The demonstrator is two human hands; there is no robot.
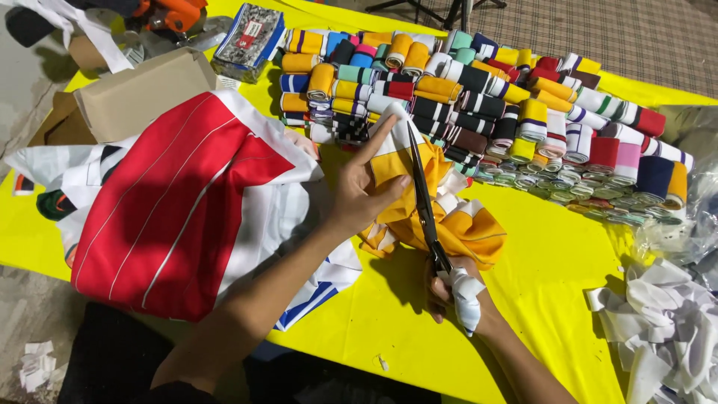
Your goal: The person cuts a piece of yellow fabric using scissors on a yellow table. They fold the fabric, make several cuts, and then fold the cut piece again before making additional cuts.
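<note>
While pinched flat by the left hand (357,196), soft orange-and-white knit strip (449,217), right hand (456,292) clenched around long black scissors (423,198).

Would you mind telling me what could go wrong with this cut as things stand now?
1. The left hand holds the orange and white fabric with its fingers right beside the blades of the scissors, so a finger might get nicked.
2. The fabric is bunched in folds, so the blades may cut through a hidden layer.
3. The right hand has a white wrap on one finger, which might loosen its grip on the handles.
</note>
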